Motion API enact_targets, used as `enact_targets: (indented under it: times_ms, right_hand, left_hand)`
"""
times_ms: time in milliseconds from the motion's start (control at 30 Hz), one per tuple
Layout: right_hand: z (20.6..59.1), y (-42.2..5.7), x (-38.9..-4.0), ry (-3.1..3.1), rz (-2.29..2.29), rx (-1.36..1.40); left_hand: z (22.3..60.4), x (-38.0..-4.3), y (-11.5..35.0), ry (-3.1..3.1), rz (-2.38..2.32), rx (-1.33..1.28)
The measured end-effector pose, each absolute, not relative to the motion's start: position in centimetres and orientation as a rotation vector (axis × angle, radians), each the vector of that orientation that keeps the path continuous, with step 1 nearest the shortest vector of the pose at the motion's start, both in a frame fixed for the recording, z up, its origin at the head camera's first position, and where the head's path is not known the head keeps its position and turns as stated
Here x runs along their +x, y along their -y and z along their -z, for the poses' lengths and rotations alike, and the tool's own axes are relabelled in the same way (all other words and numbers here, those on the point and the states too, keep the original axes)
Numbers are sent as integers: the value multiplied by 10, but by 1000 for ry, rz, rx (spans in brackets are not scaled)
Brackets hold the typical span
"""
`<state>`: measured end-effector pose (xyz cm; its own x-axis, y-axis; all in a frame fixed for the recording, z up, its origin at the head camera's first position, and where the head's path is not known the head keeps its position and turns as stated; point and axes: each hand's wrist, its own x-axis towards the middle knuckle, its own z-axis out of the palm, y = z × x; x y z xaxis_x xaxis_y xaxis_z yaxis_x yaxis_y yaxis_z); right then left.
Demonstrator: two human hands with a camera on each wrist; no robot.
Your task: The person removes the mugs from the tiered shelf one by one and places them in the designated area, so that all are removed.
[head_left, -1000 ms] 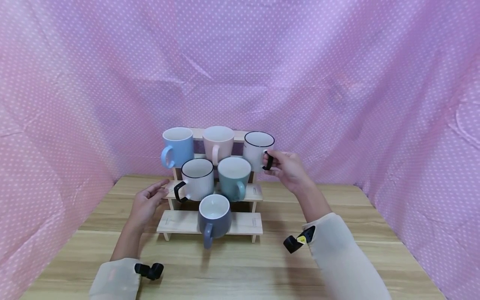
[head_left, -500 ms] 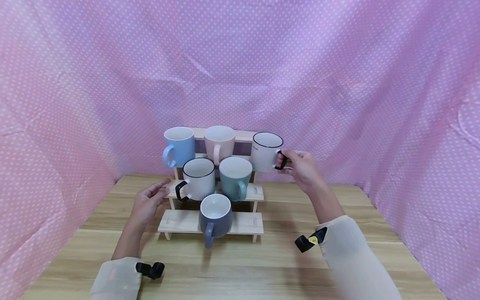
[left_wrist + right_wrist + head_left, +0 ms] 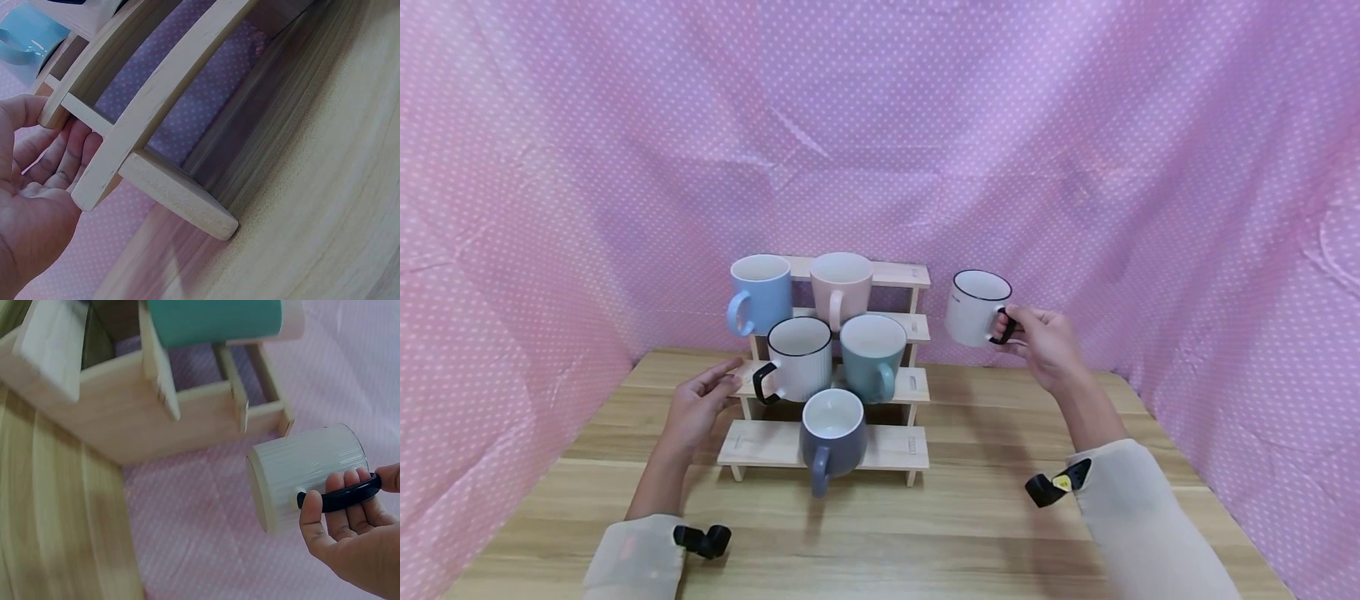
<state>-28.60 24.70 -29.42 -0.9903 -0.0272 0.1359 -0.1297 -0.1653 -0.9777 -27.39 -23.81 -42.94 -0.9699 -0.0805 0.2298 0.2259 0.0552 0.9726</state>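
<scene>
My right hand (image 3: 1051,350) grips the black handle of a white ribbed mug (image 3: 973,312) with a black rim. That mug hangs in the air to the right of a stepped wooden display rack (image 3: 760,443); in the right wrist view, fingers (image 3: 353,519) curl round its handle. On the rack's left side, my left hand (image 3: 694,408) holds the end of one step, thumb on one side and fingers on the other in the left wrist view. Blue (image 3: 763,296) and pink (image 3: 842,287) mugs stand on the upper part. Lower down are another black-rimmed white mug (image 3: 801,367), a teal mug (image 3: 872,358) and a grey mug (image 3: 835,442).
The rack stands on a wood-grain table (image 3: 880,542), well back from its near edge. Pink dotted cloth (image 3: 880,167) hangs behind and on both sides. Handles of the mugs on the rack stick out toward the front and left.
My right hand has carried the black-rimmed white mug rightward, off the rack's upper right end and clear of it. The left hand stays at the rack's left side.
</scene>
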Motion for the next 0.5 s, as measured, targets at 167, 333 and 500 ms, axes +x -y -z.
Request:
enact_targets:
  times_ms: [167, 333, 500]
  right_hand:
    - [304, -264, -288, 1970, -2317, 152]
    - [314, -281, -290, 1944, -2302, 103]
    - [326, -299, -290, 1929, -2296, 44]
  left_hand:
    - [429, -274, 239, 2100, 2017, -172]
    - [429, -273, 240, 2098, 2022, -192]
    - [430, -273, 240, 2104, 2029, -194]
